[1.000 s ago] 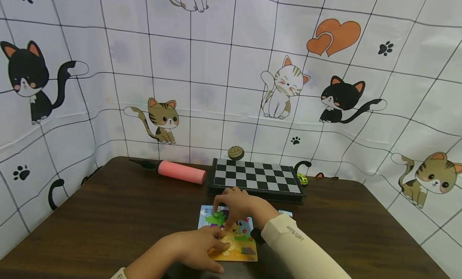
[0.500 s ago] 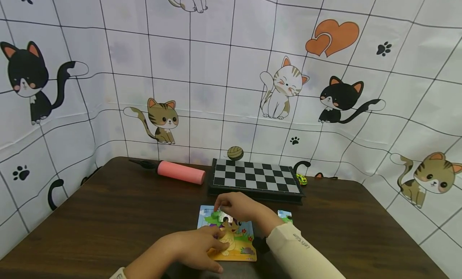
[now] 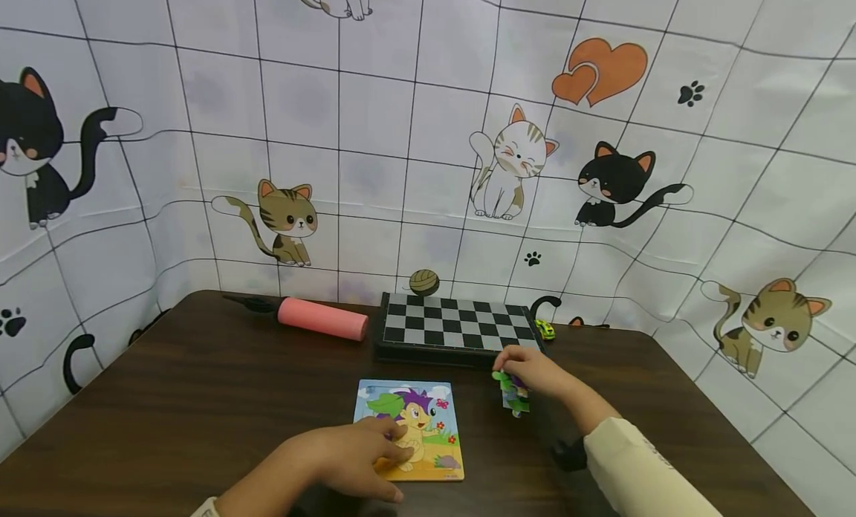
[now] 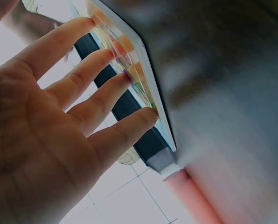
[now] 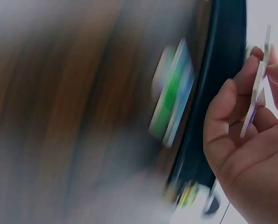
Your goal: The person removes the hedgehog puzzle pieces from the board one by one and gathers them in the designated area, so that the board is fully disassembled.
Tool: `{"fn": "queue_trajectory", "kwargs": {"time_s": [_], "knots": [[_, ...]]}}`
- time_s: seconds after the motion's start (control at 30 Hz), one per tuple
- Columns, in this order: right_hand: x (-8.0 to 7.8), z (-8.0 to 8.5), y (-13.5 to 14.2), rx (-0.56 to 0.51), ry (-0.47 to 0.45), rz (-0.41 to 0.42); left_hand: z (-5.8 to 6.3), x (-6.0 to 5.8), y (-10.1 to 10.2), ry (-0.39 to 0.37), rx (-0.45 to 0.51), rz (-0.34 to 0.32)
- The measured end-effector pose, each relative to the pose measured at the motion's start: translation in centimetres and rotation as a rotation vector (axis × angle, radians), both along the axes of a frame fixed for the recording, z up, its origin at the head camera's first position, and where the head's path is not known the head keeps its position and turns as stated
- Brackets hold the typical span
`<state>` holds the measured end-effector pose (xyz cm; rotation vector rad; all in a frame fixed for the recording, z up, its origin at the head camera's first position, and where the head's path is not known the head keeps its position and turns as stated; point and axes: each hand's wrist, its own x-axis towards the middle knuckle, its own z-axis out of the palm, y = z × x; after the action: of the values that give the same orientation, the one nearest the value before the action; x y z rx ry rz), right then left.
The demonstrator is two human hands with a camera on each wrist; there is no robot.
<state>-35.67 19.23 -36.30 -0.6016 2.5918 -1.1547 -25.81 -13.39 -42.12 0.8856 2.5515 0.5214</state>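
Fingers pinching a puzzle piece (image 5: 254, 93), the right hand (image 3: 533, 371) has left the board (image 3: 431, 437), exposing it beyond the outstretched left hand (image 3: 351, 456).

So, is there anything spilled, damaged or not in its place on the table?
Nothing looks spilled or damaged. Only the loose puzzle pieces at the right hand might seem out of place, because they are apart from the puzzle.

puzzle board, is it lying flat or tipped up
Flat: the puzzle board lies along the table in the left wrist view, the left hand touching its top.
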Motion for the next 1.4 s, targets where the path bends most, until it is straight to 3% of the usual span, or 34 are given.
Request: {"fn": "queue_trajectory", "kwargs": {"time_s": [0.07,0.23,0.5,0.67,0.87,1.0,1.03,1.1,1.2,1.27,1.4], "knots": [[0.0,-0.3,2.6,0.045,0.035,-0.027,-0.1,0.0,-0.1,-0.002,0.009,-0.004],[0.3,-1.1,6.9,0.136,0.08,-0.058,-1.8,-1.3,-0.4,-0.01,0.027,-0.026],[0.9,-1.3,8.1,0.207,0.116,-0.052,1.2,0.6,0.4,-0.029,-0.016,0.025],[0.9,-0.7,7.8,0.298,0.142,-0.101,1.6,0.8,0.3,-0.027,-0.002,0.011],[1.2,0.0,7.3,0.453,0.244,-0.149,3.5,1.7,0.8,-0.062,-0.021,0.04],[1.5,0.3,5.9,0.441,0.337,-0.131,4.2,2.1,0.9,-0.062,-0.019,0.048],[1.5,0.4,5.3,0.423,0.362,-0.101,3.9,2.0,1.0,-0.065,-0.013,0.066],[1.6,0.6,3.7,0.392,0.406,-0.016,2.6,1.3,0.5,-0.036,0.002,0.04],[1.8,0.8,0.8,0.373,0.459,0.15,-0.4,-0.5,-0.1,-0.008,0.022,0.01],[2.2,0.9,-1.5,0.381,0.454,0.233,-2.5,-1.7,-0.6,0.018,0.042,-0.033],[3.0,0.9,-5.6,0.432,0.391,0.317,-4.1,-2.9,-0.9,0.024,0.054,-0.076]]}}
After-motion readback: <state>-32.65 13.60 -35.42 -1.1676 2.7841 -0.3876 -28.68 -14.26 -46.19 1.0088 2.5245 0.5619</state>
